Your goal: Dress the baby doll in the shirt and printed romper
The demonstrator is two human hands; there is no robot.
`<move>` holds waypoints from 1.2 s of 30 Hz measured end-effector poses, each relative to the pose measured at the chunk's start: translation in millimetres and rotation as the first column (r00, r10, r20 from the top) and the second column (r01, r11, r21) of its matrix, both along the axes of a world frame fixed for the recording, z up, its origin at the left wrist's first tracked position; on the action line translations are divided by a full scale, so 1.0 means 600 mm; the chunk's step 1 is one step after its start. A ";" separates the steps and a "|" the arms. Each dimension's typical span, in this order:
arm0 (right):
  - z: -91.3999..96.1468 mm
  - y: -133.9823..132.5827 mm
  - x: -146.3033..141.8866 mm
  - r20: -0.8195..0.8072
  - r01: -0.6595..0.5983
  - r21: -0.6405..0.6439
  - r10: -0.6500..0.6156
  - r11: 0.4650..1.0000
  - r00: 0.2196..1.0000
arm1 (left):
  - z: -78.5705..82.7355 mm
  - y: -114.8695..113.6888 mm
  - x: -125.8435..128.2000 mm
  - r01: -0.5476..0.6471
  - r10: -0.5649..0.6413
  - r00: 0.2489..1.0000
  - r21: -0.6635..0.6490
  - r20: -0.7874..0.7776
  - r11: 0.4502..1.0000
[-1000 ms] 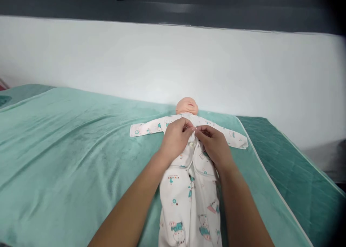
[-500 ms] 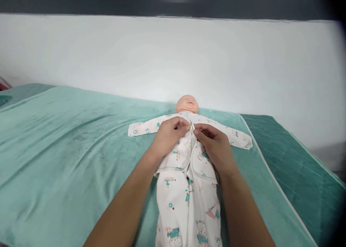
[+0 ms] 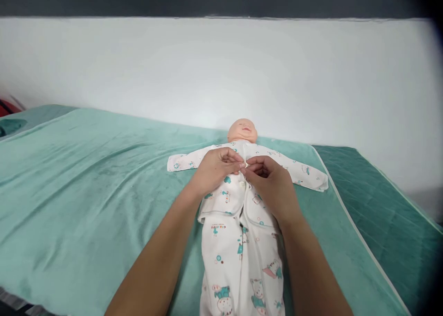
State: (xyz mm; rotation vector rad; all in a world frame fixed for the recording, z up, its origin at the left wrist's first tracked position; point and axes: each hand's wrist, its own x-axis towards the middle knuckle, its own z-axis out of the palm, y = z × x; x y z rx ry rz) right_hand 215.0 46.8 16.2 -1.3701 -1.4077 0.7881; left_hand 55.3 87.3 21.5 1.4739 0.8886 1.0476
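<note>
A baby doll (image 3: 242, 130) lies on its back on a teal blanket (image 3: 86, 187), dressed in a white printed jacket (image 3: 228, 198) and matching trousers (image 3: 242, 270). Its sleeves spread out to both sides. My left hand (image 3: 214, 170) and my right hand (image 3: 273, 187) meet over the doll's chest. Both pinch the jacket's front edges together at a small button just below the collar. Another button shows right under my fingers.
A white wall (image 3: 221, 71) rises right behind the doll's head. A darker green quilted cover (image 3: 377, 214) lies to the right of the blanket, with the bed's edge beyond it. Something red (image 3: 7, 107) peeks in at the far left.
My hands have stayed pinched at the jacket's front, shifting slightly upward on the chest. The view has tilted a little, so more of the doll's legs shows.
</note>
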 end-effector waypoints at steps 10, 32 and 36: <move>0.005 -0.006 -0.012 0.244 0.020 0.088 -0.041 0.996 0.969 | 0.005 -0.006 0.005 -0.027 0.027 1.000 -0.005 0.001 1.000; 0.028 -0.062 0.003 0.565 0.008 -0.111 0.056 0.994 0.824 | 0.039 -0.023 -0.054 0.204 -0.194 0.924 -0.002 -0.329 0.979; 0.030 -0.065 0.007 0.632 -0.035 -0.143 0.119 0.989 0.766 | 0.036 -0.024 -0.050 0.272 -0.228 0.881 0.051 -0.414 0.961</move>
